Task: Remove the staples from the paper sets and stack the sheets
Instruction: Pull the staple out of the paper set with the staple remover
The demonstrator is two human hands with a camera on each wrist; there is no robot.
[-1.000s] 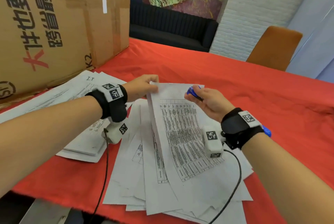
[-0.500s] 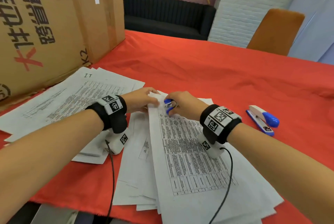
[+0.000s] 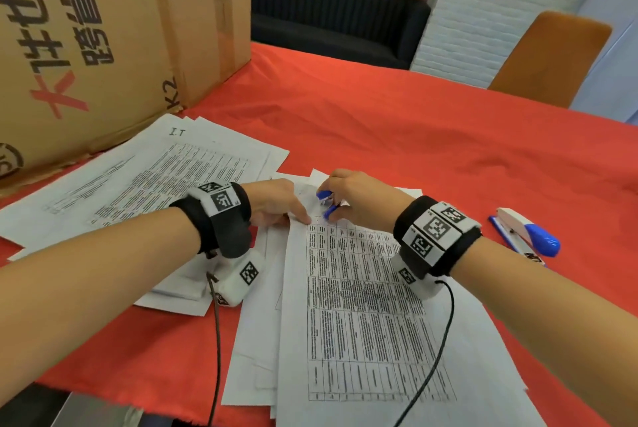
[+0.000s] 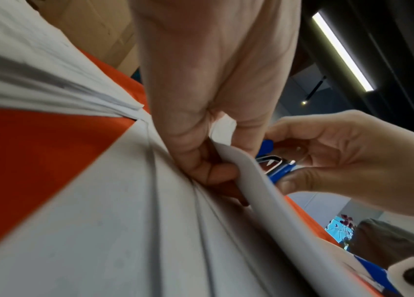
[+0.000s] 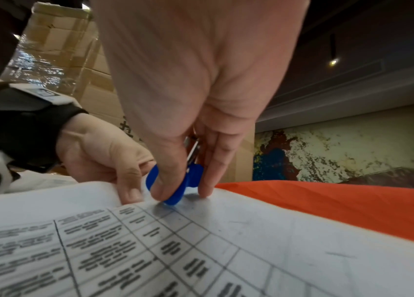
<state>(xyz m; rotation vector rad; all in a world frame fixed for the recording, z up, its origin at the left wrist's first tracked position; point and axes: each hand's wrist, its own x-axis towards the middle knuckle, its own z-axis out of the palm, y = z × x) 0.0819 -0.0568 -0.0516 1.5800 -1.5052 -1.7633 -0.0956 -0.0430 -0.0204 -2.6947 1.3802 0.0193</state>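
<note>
From the head view, the paper set (image 3: 359, 306) that was held up off the tabletop (image 3: 379, 123) a second ago now lies flat on it, over loose sheets; the right hand (image 3: 359, 199), its grip pinching the blue staple remover (image 3: 326, 203), has come down onto the set's top corner, and the left hand (image 3: 276, 204) pins that corner; the stapler (image 3: 524, 231) lies apart to the right.

From the left wrist, fingers (image 4: 200, 152) curl round the lifted paper edge.

From the right wrist, the remover's blue handles touch the sheet; the staple itself is hidden, so extraction seems just beginning.
</note>
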